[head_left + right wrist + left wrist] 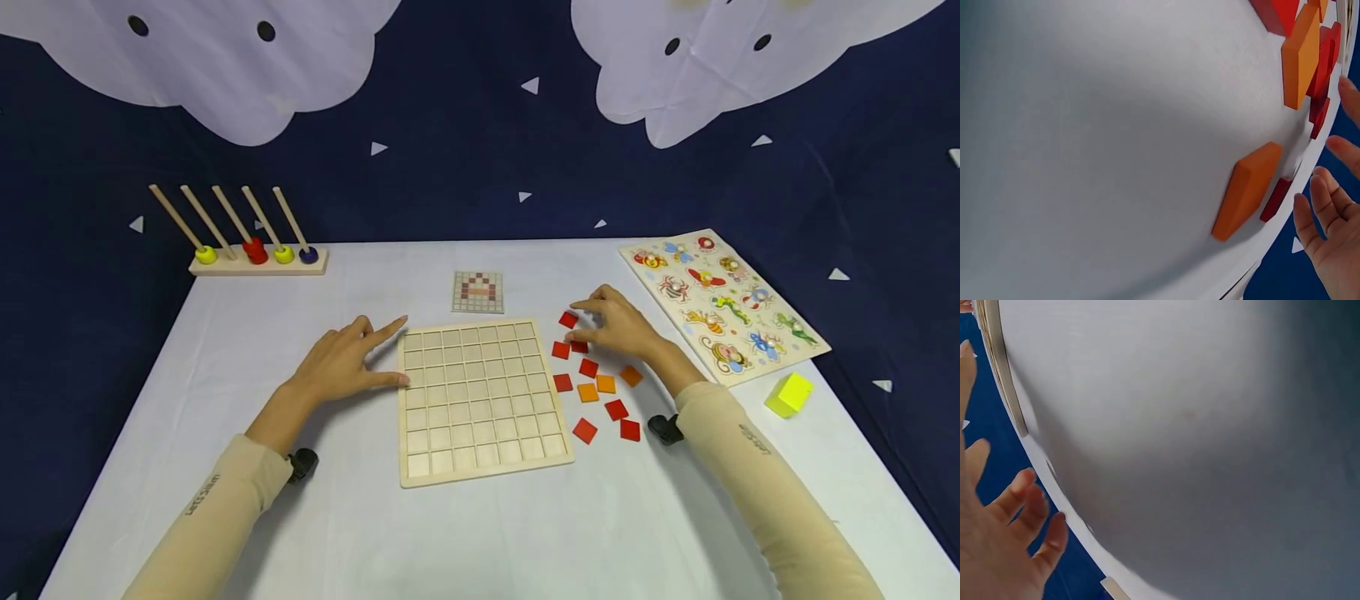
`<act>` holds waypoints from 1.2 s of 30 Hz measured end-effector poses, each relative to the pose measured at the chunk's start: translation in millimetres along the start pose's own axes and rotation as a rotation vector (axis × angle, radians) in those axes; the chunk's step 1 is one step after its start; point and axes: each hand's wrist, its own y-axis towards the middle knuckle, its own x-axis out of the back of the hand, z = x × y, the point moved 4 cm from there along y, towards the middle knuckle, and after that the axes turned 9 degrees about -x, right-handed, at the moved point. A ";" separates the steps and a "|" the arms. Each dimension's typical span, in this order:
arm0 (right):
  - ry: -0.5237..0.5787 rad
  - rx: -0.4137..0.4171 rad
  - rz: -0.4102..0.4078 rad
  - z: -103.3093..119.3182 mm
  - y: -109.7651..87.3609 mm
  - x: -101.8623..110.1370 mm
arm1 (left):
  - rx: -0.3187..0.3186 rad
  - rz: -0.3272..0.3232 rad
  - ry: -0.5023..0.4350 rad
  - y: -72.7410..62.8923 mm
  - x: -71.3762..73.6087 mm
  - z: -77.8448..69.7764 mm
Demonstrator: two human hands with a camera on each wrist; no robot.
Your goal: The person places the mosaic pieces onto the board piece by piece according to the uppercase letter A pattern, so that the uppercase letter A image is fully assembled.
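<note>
A pale wooden grid board (483, 396) lies flat in the middle of the table. My left hand (341, 362) is at its left side, index finger and thumb spread, their tips at the board's edge; the left wrist view shows this hand (1013, 531) with fingers apart. Right of the board, my right hand (618, 325) hovers among loose square tiles. Its fingertips are close to a red tile (568, 319) and partly cover another red tile (580, 347); nothing shows between them. Nearer lie an orange tile (632, 376) and several more red and orange ones.
A small pattern card (477, 292) lies behind the board. At back left stands a peg stand (258, 265) with colored beads. An insect picture board (723, 304) lies at right, with a yellow block (789, 395) in front of it. Dark starry cloth hangs behind.
</note>
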 end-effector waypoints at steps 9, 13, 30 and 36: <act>-0.051 0.037 -0.040 7.9 10.0 -3.0 | 0.025 0.048 -0.070 -2.8 -8.1 3.5; -0.042 0.047 -0.055 11.2 10.8 -1.5 | 0.017 0.036 -0.066 -2.0 -8.0 2.9; 0.002 0.095 -0.047 20.3 17.5 0.4 | 0.039 0.035 -0.124 -0.2 -13.4 7.1; 0.067 0.144 -0.020 42.9 19.3 -2.0 | 0.040 0.038 -0.122 0.0 -13.7 6.9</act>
